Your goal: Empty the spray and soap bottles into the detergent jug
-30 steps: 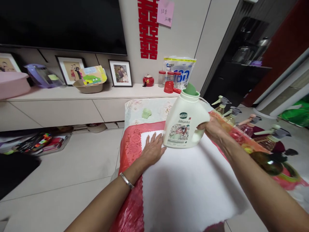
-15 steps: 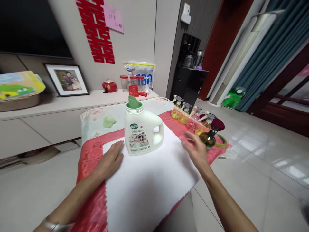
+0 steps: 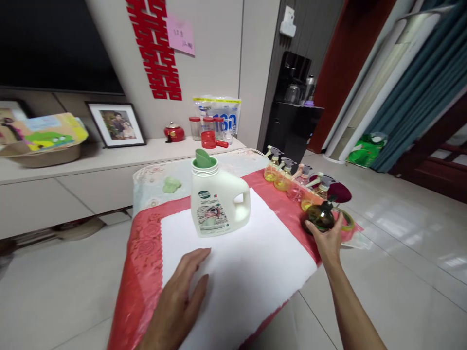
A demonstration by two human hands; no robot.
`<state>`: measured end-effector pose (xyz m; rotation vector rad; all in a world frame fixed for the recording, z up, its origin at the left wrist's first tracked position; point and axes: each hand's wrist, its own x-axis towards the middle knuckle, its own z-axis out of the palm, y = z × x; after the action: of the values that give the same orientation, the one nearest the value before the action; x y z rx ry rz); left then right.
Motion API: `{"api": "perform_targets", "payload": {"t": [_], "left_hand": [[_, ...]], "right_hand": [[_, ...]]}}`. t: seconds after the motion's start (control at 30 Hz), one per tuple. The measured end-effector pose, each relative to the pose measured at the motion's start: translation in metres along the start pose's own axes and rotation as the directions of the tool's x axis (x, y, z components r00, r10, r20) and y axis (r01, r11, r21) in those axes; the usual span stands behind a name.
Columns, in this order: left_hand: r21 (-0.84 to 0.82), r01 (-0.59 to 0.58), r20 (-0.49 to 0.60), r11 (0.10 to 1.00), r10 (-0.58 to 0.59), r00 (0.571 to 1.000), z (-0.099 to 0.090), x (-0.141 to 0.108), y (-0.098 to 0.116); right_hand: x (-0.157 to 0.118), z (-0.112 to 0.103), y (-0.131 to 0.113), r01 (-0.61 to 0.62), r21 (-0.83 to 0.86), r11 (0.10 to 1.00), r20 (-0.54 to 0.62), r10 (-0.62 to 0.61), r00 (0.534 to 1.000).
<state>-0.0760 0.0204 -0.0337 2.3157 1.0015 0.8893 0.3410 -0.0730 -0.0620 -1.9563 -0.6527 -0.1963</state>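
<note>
1 jug (image 3: 219,206): upright on white sheet (image 3: 255,265), near far edge, green spout (image 3: 203,159) in neck. 1 dark bottle (image 3: 318,215): on red cover (image 3: 146,245), right of sheet, beside 4 pump bottles (image 3: 301,188) and green ring (image 3: 349,221). Left hand (image 3: 178,296): over sheet, before jug, thumb and fingers apart, nothing held. Right hand (image 3: 328,240): at dark bottle, thumb and fingers to either side; cannot tell whether clamped.

Here are one jug (image 3: 215,201), one dark bottle (image 3: 319,217) and four pump bottles (image 3: 271,173).
</note>
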Motion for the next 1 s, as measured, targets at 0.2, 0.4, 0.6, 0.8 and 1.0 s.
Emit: {"api": "perform_targets", "payload": {"t": [0.2, 0.4, 0.6, 0.8, 1.0], "left_hand": [[-0.198, 0.074, 0.090, 0.977, -0.058, 0.994, 0.021, -0.017, 0.012], [-0.295, 0.043, 0.129, 0.955, -0.005, 0.992, 0.011, 0.004, 0.037], [-0.427, -0.005, 0.123, 0.904, 0.063, 0.990, -0.023, 0.065, 0.083], [-0.762, 0.313, 0.476, 0.567, 0.162, 0.865, -0.044, 0.093, 0.094], [-0.763, 0.482, 0.573, 0.431, 0.107, 0.812, -0.048, 0.087, 0.087]], "right_hand": [[0.006, 0.001, -0.007, -0.036, 0.037, 0.999, -0.025, 0.037, 0.999], [-0.013, -0.009, -0.036, 0.075, 0.207, 0.975, 0.160, -0.109, 0.981], [-0.079, -0.001, -0.081, -0.214, 0.584, 0.783, 0.664, -0.310, 0.680], [-0.122, 0.010, -0.102, -0.409, 0.524, 0.747, 0.849, -0.421, 0.319], [-0.125, 0.018, -0.100, -0.354, 0.440, 0.825, 0.897, -0.385, 0.218]]}}
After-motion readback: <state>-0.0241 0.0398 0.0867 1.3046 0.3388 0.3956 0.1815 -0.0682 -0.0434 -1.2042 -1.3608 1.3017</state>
